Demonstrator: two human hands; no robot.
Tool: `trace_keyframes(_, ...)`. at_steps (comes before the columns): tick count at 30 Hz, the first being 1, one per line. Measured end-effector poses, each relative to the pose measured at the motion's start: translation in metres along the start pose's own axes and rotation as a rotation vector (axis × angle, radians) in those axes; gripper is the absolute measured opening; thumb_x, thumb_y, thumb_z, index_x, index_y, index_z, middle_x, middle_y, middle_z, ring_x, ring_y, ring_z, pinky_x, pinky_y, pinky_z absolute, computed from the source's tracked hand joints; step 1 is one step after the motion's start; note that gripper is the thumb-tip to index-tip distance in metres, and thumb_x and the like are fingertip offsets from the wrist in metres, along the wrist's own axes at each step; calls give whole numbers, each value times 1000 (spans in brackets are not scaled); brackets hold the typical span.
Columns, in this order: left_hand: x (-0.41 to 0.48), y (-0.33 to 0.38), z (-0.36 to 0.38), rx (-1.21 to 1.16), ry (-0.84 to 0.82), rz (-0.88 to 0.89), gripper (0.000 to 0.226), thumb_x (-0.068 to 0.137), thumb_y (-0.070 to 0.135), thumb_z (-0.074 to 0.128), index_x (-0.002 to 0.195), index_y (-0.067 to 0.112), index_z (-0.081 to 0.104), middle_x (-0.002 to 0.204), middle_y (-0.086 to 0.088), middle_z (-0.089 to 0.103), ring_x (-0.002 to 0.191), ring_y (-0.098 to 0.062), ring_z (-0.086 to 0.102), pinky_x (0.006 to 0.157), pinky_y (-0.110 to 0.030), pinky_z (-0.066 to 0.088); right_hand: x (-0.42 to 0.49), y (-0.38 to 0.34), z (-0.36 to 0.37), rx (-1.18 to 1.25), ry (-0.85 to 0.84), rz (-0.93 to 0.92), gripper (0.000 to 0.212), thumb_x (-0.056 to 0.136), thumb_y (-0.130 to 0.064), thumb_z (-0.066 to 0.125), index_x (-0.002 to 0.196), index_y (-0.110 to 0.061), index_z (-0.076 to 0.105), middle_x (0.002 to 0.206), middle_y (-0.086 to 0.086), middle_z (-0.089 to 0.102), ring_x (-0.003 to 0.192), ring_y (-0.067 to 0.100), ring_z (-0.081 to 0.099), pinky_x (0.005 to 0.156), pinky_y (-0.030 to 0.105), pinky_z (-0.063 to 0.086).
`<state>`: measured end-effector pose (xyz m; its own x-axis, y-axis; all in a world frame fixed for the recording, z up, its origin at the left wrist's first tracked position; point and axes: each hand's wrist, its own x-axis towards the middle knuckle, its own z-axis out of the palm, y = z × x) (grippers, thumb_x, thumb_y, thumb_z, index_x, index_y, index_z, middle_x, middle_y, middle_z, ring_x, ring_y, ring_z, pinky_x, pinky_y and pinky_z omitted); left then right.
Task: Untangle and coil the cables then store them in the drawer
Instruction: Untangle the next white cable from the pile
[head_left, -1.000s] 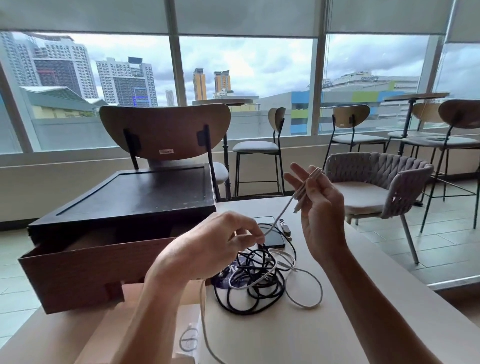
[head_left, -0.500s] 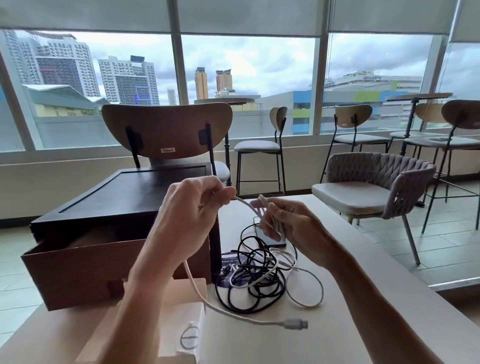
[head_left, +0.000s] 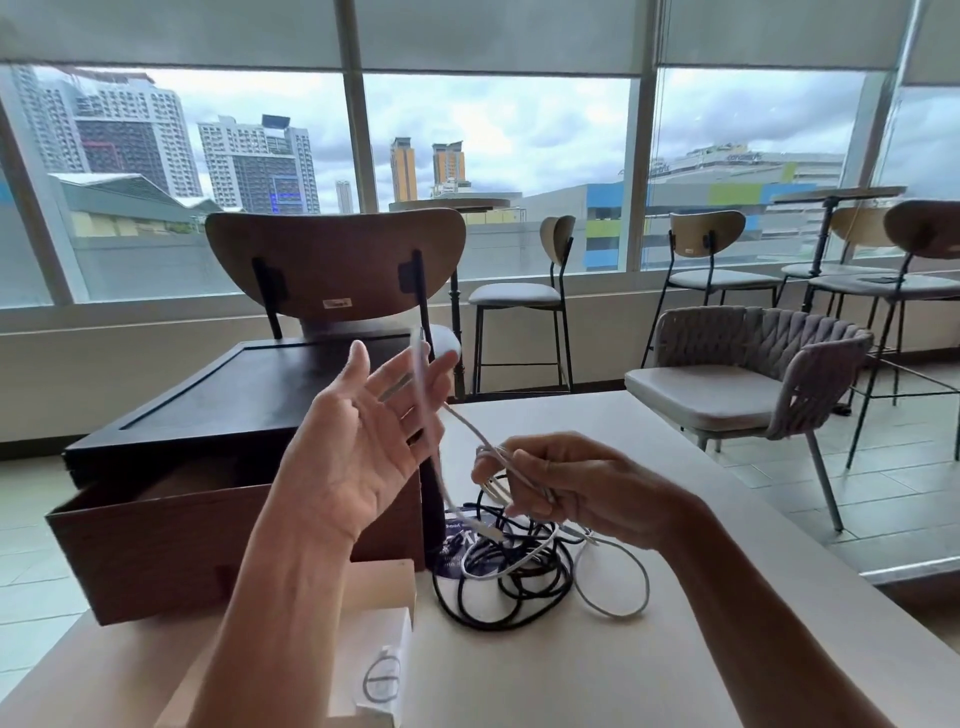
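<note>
Window-lined room w/ a city view, chairs along the glass, and in front of me a pale table (head_left: 701, 649). On its left side sits a dark wooden box w/ its drawer (head_left: 171, 545) pulled open toward me (good, storage is ready). Just right of the drawer, flat on the tabletop, lies the tangle of black cables (head_left: 519, 587). The white cable (head_left: 467, 423) is the one being worked. It is lifted above the tangle, strung between both hands. The right hand (head_left: 587, 493) pinches a few gathered strands of it, fingers curled tight round them. The left hand (head_left: 358, 441) is raised palm toward the cam, fingers straight and spread wide. The cable lies across them, not gripped as far as I can tell (that stretch is motion-blurred). The taut section runs diagonally, low at the right hand and rising up-left to the left fingers. The blurred section stands nearly upright across those fingers. My read: the step in hand is coiling this one cable. To do it well I'd use the right pinch as anchor, lay even same-size loops w/out twisting, and guide the free tail clear of the black pile so it doesn't re-snag.
</note>
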<state>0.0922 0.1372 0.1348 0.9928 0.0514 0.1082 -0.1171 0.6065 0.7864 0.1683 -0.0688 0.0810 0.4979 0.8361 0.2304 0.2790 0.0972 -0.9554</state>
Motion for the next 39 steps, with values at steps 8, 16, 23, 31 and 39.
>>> trace_keyframes(8, 0, -1, -7, 544, 71, 263, 29, 104, 28, 45, 121, 21, 67, 119, 8, 73, 112, -10, 67, 90, -33, 49, 1, -2, -4, 215, 61, -52, 41, 102, -22, 40, 123, 9, 58, 71, -2, 36, 65, 8, 37, 68, 23, 37)
trace_keyframes(16, 6, -22, -1, 1096, -149, 337, 20, 99, 15, 58, 106, 26, 74, 102, 10, 76, 103, -3, 67, 91, -22, 49, 2, -2, -4, 329, 57, -98, 40, 105, -22, 36, 124, 8, 56, 71, -3, 39, 62, 8, 36, 75, 28, 42)
trace_keyframes(23, 11, -24, -5, 1111, -5, 546, 6, 86, 19, 76, 87, 24, 79, 79, 12, 75, 73, -1, 65, 73, -11, 47, -1, -6, -7, 397, 48, -111, 41, 105, -23, 36, 121, 8, 58, 66, -6, 33, 58, 7, 26, 71, 25, 44)
trace_keyframes(31, 16, -39, 3, 1053, 157, 672, 15, 80, 43, 76, 80, 28, 79, 59, 3, 69, 48, -10, 52, 50, -15, 40, -3, -8, -10, 550, 37, -195, 43, 105, -17, 30, 122, 11, 58, 70, 1, 51, 57, 7, 44, 77, 31, 51)
trace_keyframes(39, 24, -46, -6, 1051, 120, 514, 10, 90, 18, 72, 93, 26, 78, 72, 3, 74, 62, -12, 68, 60, -18, 53, 2, -4, -18, 831, 31, -315, 36, 102, -8, 42, 131, 13, 50, 86, 4, 59, 64, 6, 51, 71, 23, 48)
